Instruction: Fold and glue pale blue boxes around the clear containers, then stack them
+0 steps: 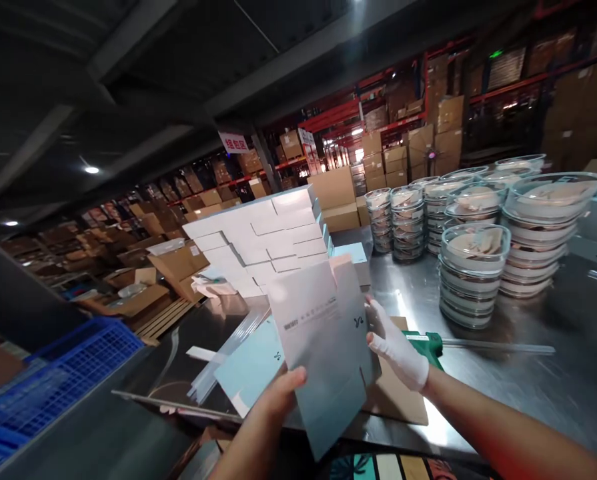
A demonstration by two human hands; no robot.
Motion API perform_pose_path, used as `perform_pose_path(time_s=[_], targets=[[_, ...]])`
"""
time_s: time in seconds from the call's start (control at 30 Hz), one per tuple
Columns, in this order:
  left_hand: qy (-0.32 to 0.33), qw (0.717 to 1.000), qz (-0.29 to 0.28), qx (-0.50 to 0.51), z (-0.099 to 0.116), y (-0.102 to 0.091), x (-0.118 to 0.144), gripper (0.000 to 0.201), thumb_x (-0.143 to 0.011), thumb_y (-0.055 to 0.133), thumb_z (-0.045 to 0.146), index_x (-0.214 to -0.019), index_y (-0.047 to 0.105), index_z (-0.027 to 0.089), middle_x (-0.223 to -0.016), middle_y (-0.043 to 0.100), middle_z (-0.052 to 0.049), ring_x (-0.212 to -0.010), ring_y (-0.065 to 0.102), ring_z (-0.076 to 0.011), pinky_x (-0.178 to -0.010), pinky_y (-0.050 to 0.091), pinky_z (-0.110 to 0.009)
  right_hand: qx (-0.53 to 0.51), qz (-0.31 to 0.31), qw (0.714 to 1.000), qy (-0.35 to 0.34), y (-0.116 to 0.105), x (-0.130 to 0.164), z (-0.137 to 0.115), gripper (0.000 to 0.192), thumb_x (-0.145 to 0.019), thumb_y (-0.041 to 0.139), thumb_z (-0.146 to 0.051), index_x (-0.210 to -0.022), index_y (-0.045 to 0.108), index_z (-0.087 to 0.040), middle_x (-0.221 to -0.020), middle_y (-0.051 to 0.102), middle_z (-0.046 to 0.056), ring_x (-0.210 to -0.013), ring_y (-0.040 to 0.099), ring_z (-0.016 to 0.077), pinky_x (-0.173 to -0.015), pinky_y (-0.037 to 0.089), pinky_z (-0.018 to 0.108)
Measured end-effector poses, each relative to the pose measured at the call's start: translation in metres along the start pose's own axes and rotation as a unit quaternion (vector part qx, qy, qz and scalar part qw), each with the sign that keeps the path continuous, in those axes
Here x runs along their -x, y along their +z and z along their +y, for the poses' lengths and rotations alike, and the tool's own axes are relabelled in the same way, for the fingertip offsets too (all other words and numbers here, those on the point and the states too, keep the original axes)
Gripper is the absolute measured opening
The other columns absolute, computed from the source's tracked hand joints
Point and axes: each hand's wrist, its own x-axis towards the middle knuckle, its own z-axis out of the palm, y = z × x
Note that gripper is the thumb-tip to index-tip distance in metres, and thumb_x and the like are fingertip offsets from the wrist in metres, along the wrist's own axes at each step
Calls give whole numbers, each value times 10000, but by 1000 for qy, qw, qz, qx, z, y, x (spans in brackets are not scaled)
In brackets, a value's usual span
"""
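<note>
My bare left hand (pixel 284 395) grips the lower left edge of a pale folding carton (pixel 318 333), its thumb lying over the printed face and its fingers hidden behind. The carton stands tilted above the table, with a barcode and a dark logo on it. My right hand (pixel 398 350), in a white glove with bare fingertips, is at the carton's right edge. Its fingers are spread; whether they touch the carton I cannot tell. Behind that wrist lies a green glue gun (pixel 428 343) with a long clear glue stick (pixel 498 347). Below the hands is a brown cardboard sheet (pixel 398 397).
White cartons (pixel 258 240) are piled at the back of the metal table (pixel 478 393). Stacked glass dishes (pixel 473 280) fill the right side. At left lie clear sticks (pixel 228 357) and a light blue carton (pixel 253 363). A blue crate (pixel 73 380) stands beyond the table's left edge.
</note>
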Motion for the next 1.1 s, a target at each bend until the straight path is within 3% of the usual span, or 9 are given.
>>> perform_pose_path(time_s=[0.1,0.23,0.43,0.6,0.73,0.8,0.93,1.0,1.1], targets=[[85,996,35,-14,-19,13,-14,981,-559,903,810,-1305,710,203,-1002,798,-145,-1048,763,-406,-937,631,-506,6,21,999,-26,1,15,-9,1366,-645,740,-965,-1729,271,-277,-1792,274,170,-1672,216,390,-1354,179,592],[155,979,125,-50,-33,27,-40,1227,-481,957,784,-1480,527,216,-1116,759,-125,-1047,744,-365,-871,628,-445,6,-113,992,-48,12,23,-15,1208,-724,699,-942,-1681,402,-267,-1687,473,183,-1593,400,407,-1276,382,575],[220,958,138,-125,-50,27,-41,1482,-563,982,706,-1699,142,259,-1359,664,-176,-1217,702,-369,-1020,587,-496,103,33,986,-130,-6,20,-42,914,-838,696,-842,-1526,599,-249,-1493,666,153,-1500,530,367,-1295,376,539],[324,910,77,-248,-50,25,-32,776,-723,870,745,-1269,713,216,-1130,738,-127,-1086,727,-349,-1036,577,-503,17,53,995,-81,-2,16,-40,766,-830,719,-801,-1324,692,-216,-1231,773,139,-1228,699,353,-1079,566,501],[375,890,157,-205,-55,33,-28,762,-818,801,730,-1365,637,225,-1281,681,-156,-1169,709,-339,-932,613,-432,78,228,966,-93,16,3,-21,473,-799,755,-466,-1186,647,-216,-1120,763,104,-978,724,268,-896,603,418],[394,880,172,-201,-60,33,-26,860,-802,818,732,-1460,562,241,-1358,659,-171,-1254,686,-351,-954,608,-435,87,229,961,-126,17,-4,-18,537,-794,696,-364,-1301,577,-236,-1194,751,94,-983,724,239,-874,604,385],[414,850,144,-292,-61,25,-23,551,-850,834,634,-1246,726,266,-1168,752,-97,-1165,707,-312,-1050,550,-456,153,167,966,-121,-11,-6,-24,563,-924,570,-439,-1439,524,-216,-1323,726,139,-1129,724,265,-944,602,411],[411,850,181,-275,-52,22,-24,521,-855,831,631,-1204,742,254,-1111,757,-83,-1101,712,-291,-1041,543,-439,307,153,936,-75,-35,0,-24,543,-987,505,-494,-1421,582,-175,-1366,705,184,-1220,701,307,-1030,565,447],[361,877,229,-218,-34,20,-26,582,-820,825,688,-1157,740,221,-1089,740,-93,-1046,710,-289,-952,567,-411,565,118,808,115,-66,15,-8,500,-1036,461,-482,-1327,674,-135,-1319,714,239,-1207,717,373,-1025,534,482]])
